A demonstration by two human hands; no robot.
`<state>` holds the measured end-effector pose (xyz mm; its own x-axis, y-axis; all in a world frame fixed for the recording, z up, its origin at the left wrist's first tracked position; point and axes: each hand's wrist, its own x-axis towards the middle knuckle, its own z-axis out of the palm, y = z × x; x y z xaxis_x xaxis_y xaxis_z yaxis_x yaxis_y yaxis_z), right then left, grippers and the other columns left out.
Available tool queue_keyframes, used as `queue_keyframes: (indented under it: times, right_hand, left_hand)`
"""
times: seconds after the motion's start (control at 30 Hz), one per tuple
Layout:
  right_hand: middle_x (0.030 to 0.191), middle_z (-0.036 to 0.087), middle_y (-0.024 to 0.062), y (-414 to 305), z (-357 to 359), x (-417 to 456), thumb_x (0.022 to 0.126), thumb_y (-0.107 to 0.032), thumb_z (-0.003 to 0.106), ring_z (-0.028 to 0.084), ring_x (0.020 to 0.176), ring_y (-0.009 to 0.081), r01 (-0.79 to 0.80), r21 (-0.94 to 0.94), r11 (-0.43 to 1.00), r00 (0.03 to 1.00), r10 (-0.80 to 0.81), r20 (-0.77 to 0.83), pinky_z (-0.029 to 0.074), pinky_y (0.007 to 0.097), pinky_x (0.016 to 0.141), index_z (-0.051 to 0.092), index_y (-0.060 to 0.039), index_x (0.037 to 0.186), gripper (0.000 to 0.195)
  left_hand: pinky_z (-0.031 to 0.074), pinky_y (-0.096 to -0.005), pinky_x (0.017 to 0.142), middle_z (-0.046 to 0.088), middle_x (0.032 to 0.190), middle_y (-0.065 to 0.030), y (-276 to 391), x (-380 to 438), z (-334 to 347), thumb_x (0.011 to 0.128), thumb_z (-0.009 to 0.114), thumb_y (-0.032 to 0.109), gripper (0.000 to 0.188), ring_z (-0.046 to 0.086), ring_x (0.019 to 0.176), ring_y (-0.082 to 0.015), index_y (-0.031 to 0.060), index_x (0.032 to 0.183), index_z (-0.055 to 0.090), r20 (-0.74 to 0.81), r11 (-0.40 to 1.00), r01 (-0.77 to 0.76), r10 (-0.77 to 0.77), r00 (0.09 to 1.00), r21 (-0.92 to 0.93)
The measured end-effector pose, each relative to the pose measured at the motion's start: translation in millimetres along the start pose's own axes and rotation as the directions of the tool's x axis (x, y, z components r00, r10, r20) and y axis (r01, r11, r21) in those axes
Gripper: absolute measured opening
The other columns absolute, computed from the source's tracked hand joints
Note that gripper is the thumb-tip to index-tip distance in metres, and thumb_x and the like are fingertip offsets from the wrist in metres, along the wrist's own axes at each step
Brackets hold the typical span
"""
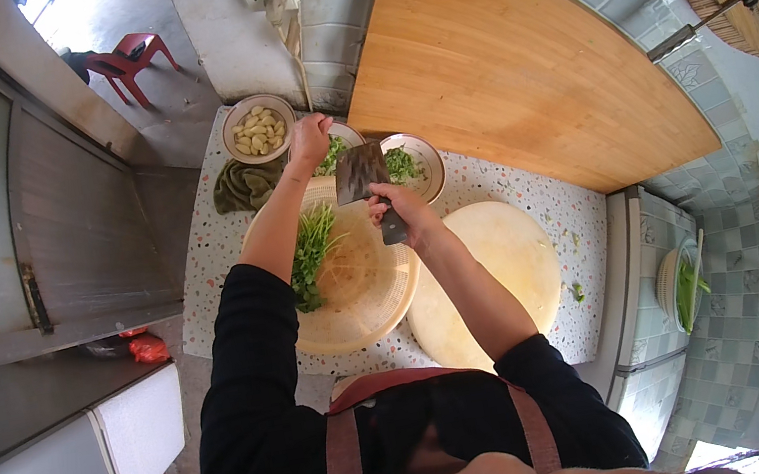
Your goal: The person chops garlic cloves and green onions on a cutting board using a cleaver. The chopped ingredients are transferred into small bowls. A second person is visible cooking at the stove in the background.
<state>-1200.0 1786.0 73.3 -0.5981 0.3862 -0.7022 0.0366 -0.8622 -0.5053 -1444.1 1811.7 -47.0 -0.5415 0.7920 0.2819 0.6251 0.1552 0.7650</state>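
Observation:
My right hand [399, 209] grips the dark handle of a cleaver [360, 171], its broad blade over the rims of two bowls. My left hand [313, 138] is over a bowl of chopped greens [330, 155], its fingers curled; whether they hold anything cannot be told. To the right, another bowl [433, 166] contains chopped green herbs [402, 164]. Below my forearms, a plastic colander basket [392, 310] holds a bunch of leafy green stems [310, 252] at its left side. Beside the basket is a round cutting board [504, 261] with a few small scraps on it.
A bowl of peeled garlic cloves [259, 133] and a crumpled dark green cloth [244, 186] are at the counter's back left. A large wooden board [515, 56] leans against the tiled wall. Green scraps [578, 292] dot the speckled countertop [200, 267]. Far right stands a basket of green vegetables [686, 287].

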Motion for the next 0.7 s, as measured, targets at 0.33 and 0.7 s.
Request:
queue_keyframes:
  times: [0.33, 0.7]
  right_hand:
    - [0.069, 0.051, 0.0020, -10.2, -7.1, -0.3, 0.102, -0.021, 0.061, 0.049, 0.055, 0.0089, 0.021, -0.112, 0.993, 1.000, -0.019, 0.019, 0.044, 0.0243, 0.051, 0.054, -0.0045, 0.082, 0.027]
    - [0.063, 0.052, 0.0016, -18.7, -8.0, 8.2, 0.100, -0.024, 0.063, 0.052, 0.053, 0.0129, 0.002, -0.221, 0.975, 1.000, -0.002, -0.001, 0.049, 0.0298, 0.055, 0.054, -0.0078, 0.079, 0.027]
  left_hand:
    - [0.052, -0.0538, 0.072, 0.068, 0.086, -0.0260, 25.7, -9.0, -5.3, 0.099, 0.060, 0.036, 0.040, 0.065, 0.085, -0.0480, 0.0001, 0.084, 0.069, 0.176, 0.974, 0.088, -0.126, 0.976, 0.211]
    - [0.043, -0.0428, 0.110, 0.058, 0.142, -0.0165, 39.4, -36.9, -34.7, 0.082, 0.057, -0.015, 0.058, 0.052, 0.135, -0.0346, 0.0098, 0.134, 0.063, 0.446, 0.953, -0.298, 0.287, 0.848, -0.046]
